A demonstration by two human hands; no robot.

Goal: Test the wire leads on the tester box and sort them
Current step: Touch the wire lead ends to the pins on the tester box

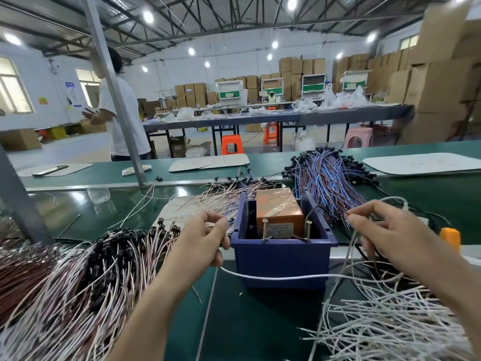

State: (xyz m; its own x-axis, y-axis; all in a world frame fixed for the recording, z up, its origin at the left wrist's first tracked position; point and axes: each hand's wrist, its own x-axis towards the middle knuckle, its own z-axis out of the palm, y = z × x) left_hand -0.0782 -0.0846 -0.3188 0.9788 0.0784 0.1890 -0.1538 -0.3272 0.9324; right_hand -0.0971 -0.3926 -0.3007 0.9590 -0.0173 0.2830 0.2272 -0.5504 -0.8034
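Wire leads lie in heaps on the green bench top [234,321]: stripped white leads [390,329] nearest on my right, pink-and-white leads with black end caps [91,277] nearest on my left. My left hand [205,238] has its fingers curled, thumb and forefinger pressed together; one long white lead [286,277] emerges beneath it and runs across the front of the dark blue plastic bin [281,256]. My right hand [390,233] pinches thumb to forefinger on the near ends of the blue-and-brown leads [330,178], which fan out behind it to the bin's right. Inside the bin sits the orange tester box wrapped in clear tape [276,207]. Two upright screws [265,227] stand at its near face, either side of a small white label [279,229] whose print I cannot read. Beyond runs a green conveyor belt [78,175]. Farther off, a person in a white shirt [122,113] stands on the left, and brown cardboard cartons [437,82] are stacked along the far wall.
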